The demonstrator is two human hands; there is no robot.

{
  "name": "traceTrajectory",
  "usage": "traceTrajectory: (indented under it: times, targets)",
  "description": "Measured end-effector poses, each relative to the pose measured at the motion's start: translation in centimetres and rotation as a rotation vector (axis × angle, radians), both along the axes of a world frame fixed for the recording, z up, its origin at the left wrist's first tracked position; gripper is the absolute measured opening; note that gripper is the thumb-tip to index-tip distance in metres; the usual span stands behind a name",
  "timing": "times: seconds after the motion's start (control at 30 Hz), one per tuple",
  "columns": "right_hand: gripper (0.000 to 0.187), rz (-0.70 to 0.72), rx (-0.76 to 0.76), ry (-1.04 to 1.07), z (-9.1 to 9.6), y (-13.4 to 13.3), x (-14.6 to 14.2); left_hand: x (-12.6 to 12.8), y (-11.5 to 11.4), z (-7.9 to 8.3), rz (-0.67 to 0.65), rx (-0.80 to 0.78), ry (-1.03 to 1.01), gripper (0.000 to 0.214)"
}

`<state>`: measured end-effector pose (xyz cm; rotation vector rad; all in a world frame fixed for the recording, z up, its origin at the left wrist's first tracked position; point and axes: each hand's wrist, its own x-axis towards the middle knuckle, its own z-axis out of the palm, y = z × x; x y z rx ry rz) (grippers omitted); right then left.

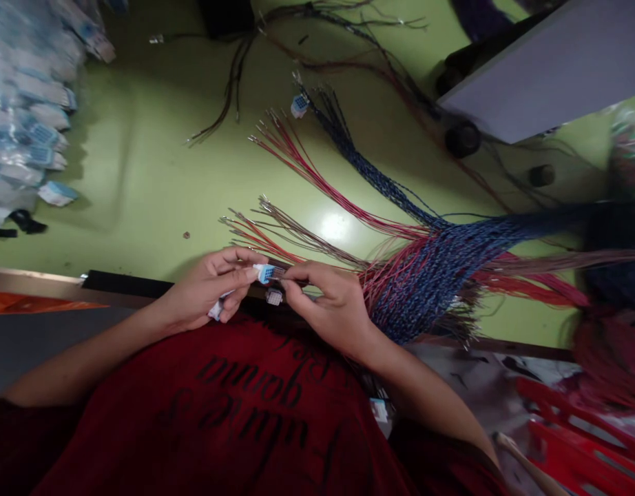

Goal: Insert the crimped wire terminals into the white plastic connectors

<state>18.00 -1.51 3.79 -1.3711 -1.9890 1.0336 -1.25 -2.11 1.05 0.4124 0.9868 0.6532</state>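
Note:
Between thumb and forefinger my left hand (217,286) grips a small white and blue connector housing (266,273), its blue face turned to the right. Another white piece (217,308) shows beneath the fingers of that hand. My right hand (330,300) is pinched at the blue face, on thin wire ends (279,274) that meet the housing; how deep they sit I cannot tell. Just below hangs a pale connector (275,297) with a grid of holes. Beside my right hand lies a thick bundle of blue, red and brown wires (425,275), crimped tips pointing left.
Bagged white and blue connectors (38,131) are heaped at the left of the green table (152,186). One loose connector (299,105) lies by the blue wire tips. A dark harness (343,27) crosses the back, near a grey box (549,69). A red chair (580,441) stands lower right.

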Motion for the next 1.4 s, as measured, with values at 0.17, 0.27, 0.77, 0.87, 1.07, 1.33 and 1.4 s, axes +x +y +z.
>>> traceTrajectory:
  times: [0.17,0.27,0.77,0.87,1.07,1.33,1.4]
  targets:
    - [0.014,0.033,0.045,-0.047,-0.5,-0.3,0.0,0.3,-0.3,-0.1,0.009,0.049,0.056,0.024]
    - [0.015,0.048,0.049,-0.049,-0.9,-0.3,0.0,0.4,-0.4,0.0,-0.002,0.098,0.146,0.023]
    - [0.014,0.043,-0.045,0.086,-1.6,-0.4,-0.4,0.6,-0.2,0.1,-0.02,0.176,0.29,0.021]
    - [0.013,0.056,-0.019,0.063,-1.8,-0.5,-0.5,0.6,-0.3,0.0,-0.059,0.192,0.294,0.019]
    - [0.011,0.075,-0.114,0.12,-1.6,-0.4,-0.2,0.4,-0.7,-0.1,-0.066,0.186,0.27,0.02]
    - [0.012,0.053,-0.129,0.086,-1.2,-0.7,-0.1,0.8,-0.6,0.0,-0.093,0.203,0.247,0.017]
    - [0.014,0.1,-0.175,0.127,-1.2,-0.1,0.6,0.7,-0.5,0.1,-0.11,0.201,0.249,0.017]
